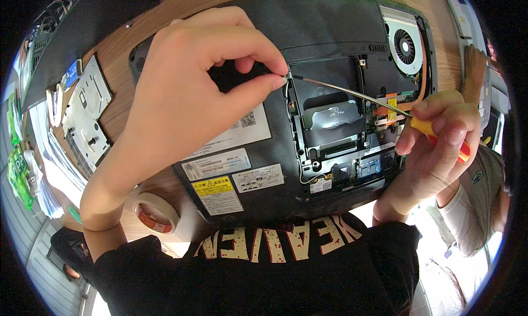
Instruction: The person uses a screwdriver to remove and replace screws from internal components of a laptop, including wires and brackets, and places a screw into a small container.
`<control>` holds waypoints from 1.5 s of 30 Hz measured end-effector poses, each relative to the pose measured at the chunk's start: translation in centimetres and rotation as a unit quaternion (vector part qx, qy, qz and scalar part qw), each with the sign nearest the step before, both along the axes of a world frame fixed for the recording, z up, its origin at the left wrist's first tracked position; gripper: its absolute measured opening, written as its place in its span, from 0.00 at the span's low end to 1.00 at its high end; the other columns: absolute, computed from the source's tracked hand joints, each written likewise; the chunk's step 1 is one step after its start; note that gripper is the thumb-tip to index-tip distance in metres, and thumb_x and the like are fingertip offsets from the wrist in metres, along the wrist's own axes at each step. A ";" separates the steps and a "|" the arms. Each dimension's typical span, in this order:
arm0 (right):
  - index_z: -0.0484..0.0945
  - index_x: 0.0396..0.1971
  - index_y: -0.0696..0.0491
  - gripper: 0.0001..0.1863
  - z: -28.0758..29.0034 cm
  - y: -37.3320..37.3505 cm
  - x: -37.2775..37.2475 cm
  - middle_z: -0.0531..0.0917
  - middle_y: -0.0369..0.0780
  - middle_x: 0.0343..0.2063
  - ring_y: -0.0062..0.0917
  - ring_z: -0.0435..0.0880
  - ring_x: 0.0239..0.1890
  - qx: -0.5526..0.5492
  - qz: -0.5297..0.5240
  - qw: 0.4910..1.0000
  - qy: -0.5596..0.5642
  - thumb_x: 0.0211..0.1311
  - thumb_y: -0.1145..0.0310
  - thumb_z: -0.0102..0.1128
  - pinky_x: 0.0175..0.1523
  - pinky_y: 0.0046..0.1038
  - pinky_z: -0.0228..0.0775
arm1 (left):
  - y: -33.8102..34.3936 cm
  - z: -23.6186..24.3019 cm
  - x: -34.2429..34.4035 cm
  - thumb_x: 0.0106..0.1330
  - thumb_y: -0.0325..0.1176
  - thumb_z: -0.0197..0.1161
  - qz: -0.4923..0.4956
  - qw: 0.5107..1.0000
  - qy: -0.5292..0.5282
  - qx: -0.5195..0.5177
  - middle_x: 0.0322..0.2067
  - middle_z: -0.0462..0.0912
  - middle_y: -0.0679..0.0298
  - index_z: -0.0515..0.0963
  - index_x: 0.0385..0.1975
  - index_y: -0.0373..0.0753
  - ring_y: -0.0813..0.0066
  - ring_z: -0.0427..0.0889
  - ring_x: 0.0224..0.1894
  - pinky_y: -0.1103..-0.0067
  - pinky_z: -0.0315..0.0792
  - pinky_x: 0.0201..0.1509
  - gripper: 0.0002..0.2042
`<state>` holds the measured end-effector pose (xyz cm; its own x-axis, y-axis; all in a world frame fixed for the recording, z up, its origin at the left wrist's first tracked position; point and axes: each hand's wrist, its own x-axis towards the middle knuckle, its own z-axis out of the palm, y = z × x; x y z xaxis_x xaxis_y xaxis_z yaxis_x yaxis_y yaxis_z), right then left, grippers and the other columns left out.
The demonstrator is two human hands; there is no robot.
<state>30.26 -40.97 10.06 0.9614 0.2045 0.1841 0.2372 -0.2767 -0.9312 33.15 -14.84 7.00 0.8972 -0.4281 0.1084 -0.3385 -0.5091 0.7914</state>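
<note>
A black laptop (313, 25) lies bottom side up in front of me, its inner bay uncovered. My left hand (187, 68) reaches over its left part, thumb and forefinger pinched together at the bay's upper left edge; what they hold, if anything, is too small to make out. In my right hand (440, 145) is a screwdriver (352, 92) with a yellow and red handle. Its long shaft slants up and left across the bay, and the dark tip is close to my left fingertips. A drive bay with a pull tab (334, 115) lies below the shaft.
A cooling fan (405, 44) shows at the laptop's upper right. On the left are a removed cover plate (88, 112), a stack of papers (60, 162) and a tape roll (155, 212) near the table edge. Another person's grey sleeve (473, 200) is at the right.
</note>
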 end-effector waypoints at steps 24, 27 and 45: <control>0.61 0.31 0.55 0.19 1.1 -0.9 -0.5 0.71 0.47 0.33 0.23 0.71 0.13 0.018 0.005 1.000 0.016 0.70 0.53 0.42 0.19 0.18 0.70 | -0.9 1.0 -0.1 0.45 0.23 0.69 0.008 0.999 0.048 0.005 0.18 0.70 0.70 0.83 0.25 0.37 0.83 0.66 0.22 0.84 0.55 0.27 0.06; 0.61 0.30 0.55 0.19 1.1 -0.8 -0.7 0.71 0.46 0.32 0.23 0.71 0.13 0.008 -0.013 1.000 0.022 0.70 0.52 0.42 0.19 0.18 0.69 | -1.2 0.9 0.0 0.45 0.23 0.69 0.005 0.999 0.036 0.007 0.17 0.70 0.71 0.83 0.25 0.38 0.84 0.65 0.22 0.84 0.53 0.26 0.06; 0.61 0.25 0.54 0.22 0.5 -0.6 -0.8 0.73 0.45 0.26 0.17 0.67 0.08 0.026 -0.085 0.995 -0.037 0.68 0.49 0.44 0.12 0.12 0.61 | -2.1 1.8 1.0 0.44 0.25 0.68 -0.031 0.995 -0.021 0.096 0.15 0.69 0.70 0.81 0.19 0.37 0.81 0.66 0.20 0.81 0.56 0.28 0.03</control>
<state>29.50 -41.61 10.52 0.9650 0.0285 0.2608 0.2586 -0.2713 -0.9271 34.16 -16.95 8.78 0.8649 -0.4988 0.0552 -0.4042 -0.6271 0.6659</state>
